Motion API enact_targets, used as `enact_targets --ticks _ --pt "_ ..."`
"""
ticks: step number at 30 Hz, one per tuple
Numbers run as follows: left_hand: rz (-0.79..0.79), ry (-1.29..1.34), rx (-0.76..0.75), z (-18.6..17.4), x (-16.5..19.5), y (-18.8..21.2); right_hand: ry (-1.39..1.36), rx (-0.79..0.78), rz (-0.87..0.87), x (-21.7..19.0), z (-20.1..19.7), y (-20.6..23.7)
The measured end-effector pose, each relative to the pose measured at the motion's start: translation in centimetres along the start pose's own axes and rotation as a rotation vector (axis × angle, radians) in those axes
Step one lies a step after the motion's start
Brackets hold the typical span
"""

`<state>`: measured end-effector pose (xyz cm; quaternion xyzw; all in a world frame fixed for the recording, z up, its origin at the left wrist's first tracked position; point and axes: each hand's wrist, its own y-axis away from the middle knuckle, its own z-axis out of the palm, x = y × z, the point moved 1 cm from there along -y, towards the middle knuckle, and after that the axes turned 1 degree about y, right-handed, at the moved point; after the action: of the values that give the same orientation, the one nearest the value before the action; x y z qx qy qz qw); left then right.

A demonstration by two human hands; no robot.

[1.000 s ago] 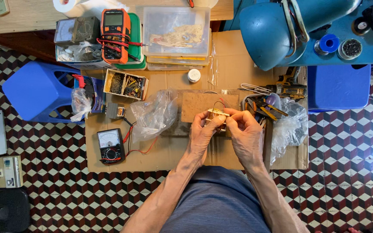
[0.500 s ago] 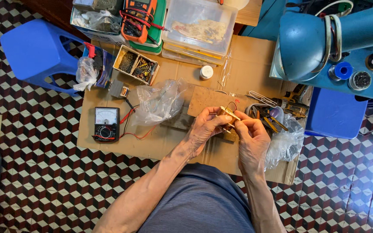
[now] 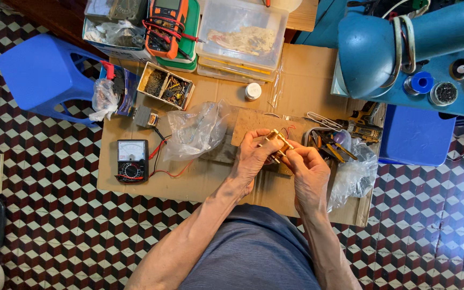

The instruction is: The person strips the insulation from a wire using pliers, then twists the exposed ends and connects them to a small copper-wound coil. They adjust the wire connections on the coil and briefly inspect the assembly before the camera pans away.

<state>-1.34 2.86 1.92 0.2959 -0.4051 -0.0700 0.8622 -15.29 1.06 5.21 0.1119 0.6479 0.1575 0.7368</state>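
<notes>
Brass-coloured small part [image 3: 277, 144] sits pinched between both hands above a cardboard sheet [image 3: 200, 180] spread on the checkered tile floor [image 3: 55, 225]. From the left: a blue plastic stool [image 3: 41, 75], a black analog meter [image 3: 131, 160], a crumpled clear bag [image 3: 195, 130]. The left hand [image 3: 253, 158] and right hand [image 3: 310, 171] both close their fingers on the part. Farther right lie pliers [image 3: 331, 147] and a blue lamp [image 3: 398, 45].

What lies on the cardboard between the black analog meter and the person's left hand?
In the head view, a crumpled clear plastic bag lies between the black analog meter and the left hand.
</notes>
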Motion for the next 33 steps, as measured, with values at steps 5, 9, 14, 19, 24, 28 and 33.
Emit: enact_targets --ticks 5,9,14,19,24,28,33 --pt "-0.033 0.005 -0.177 -0.4 2.6 0.8 0.209 0.078 -0.115 -2.8 -1.7 0.2" --pt "-0.094 -0.038 -0.292 -1.4 4.7 2.0 0.279 -0.09 -0.125 -5.3 -2.7 -1.0" --pt "-0.146 0.021 -0.421 -2.4 6.4 2.9 0.336 -0.383 -0.017 -6.1 -2.8 -1.9" --pt "-0.159 0.031 -0.45 -2.9 6.4 3.1 0.382 -0.418 -0.02 -5.2 -3.2 -1.9" --pt "-0.191 0.07 -0.485 -3.5 5.9 3.0 0.433 -0.371 -0.227 -5.8 -2.8 -0.6" --pt "-0.238 0.051 -0.481 -3.6 5.2 2.6 0.571 -0.273 -0.25 -7.1 -2.0 1.3" --pt "-0.239 0.05 -0.516 -3.7 4.7 2.3 0.702 -0.331 -0.387 -8.1 -0.6 2.3"
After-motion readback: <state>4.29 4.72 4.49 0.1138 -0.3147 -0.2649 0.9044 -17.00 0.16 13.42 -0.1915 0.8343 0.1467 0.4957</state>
